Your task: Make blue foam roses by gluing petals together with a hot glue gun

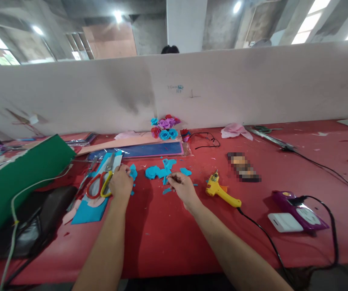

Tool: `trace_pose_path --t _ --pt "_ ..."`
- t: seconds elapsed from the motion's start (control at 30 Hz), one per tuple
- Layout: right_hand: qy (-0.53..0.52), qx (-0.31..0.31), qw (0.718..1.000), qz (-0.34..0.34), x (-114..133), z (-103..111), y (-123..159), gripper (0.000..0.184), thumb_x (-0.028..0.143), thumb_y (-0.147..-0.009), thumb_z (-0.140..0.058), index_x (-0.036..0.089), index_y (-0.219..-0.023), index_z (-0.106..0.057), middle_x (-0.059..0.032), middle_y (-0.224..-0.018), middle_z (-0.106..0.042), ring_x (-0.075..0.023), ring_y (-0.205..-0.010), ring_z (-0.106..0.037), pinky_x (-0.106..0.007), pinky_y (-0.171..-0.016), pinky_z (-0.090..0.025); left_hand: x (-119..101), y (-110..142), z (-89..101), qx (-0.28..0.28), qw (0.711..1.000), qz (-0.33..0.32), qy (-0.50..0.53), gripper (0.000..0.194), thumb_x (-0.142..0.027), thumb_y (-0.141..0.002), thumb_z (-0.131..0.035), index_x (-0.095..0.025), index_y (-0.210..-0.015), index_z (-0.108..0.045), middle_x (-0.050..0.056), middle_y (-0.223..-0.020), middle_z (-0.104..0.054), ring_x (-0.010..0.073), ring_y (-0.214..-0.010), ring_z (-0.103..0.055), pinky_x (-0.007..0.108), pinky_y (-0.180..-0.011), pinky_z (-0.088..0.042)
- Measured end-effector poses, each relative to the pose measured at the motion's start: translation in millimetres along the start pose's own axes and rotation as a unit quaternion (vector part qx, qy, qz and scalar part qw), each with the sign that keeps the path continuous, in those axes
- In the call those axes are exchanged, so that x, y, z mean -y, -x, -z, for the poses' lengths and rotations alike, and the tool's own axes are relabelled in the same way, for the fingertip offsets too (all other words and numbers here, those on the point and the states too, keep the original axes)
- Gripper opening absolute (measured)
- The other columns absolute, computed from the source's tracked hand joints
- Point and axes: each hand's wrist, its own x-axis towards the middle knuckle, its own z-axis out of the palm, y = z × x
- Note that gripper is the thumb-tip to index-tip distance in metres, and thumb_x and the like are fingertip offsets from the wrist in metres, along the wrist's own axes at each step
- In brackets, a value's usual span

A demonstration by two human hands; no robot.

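Right hand (182,186) pinches fingertips together beside thin blue paper pieces (152,172); left hand (121,182) curls, grip unclear; yellow plastic glue gun (225,195) lies handy, presumably.

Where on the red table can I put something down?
Between the left forearm and right forearm, nearer the edge than the blue scraps; and behind the purple socket block, right of the blurred object. It's crowded on the left: scissors, blue sheet, green panel.
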Motion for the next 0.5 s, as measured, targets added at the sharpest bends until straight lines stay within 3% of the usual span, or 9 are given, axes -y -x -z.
trace_pose_path --t 0.2,0.5 --pt "-0.005 -0.003 1.0 -0.001 -0.5 -0.3 -0.1 0.014 0.031 -0.067 -0.064 0.018 -0.07 -0.061 0.0015 -0.059 -0.06 -0.0091 -0.05 -0.047 -0.023 -0.049 -0.037 3.2 -2.5 -3.7 0.047 0.999 0.006 -0.007 0.017 -0.02 -0.082 -0.046 -0.02 -0.086 -0.063 0.009 -0.108 -0.063 0.0261 -0.087 -0.062 0.033 -0.066 -0.043" --pt "-0.003 -0.003 1.0 0.004 -2.2 0.0 -0.2 0.013 0.031 -0.067 -0.062 0.019 -0.071 -0.061 0.0014 -0.06 -0.06 -0.0089 -0.05 -0.048 -0.023 -0.049 -0.037 0.8 -1.7 0.1 -0.007 1.0 0.007 0.012 0.018 -0.02 -0.082 -0.046 -0.022 -0.092 -0.061 0.009 -0.107 -0.062 0.0252 -0.089 -0.061 0.033 -0.067 -0.043"
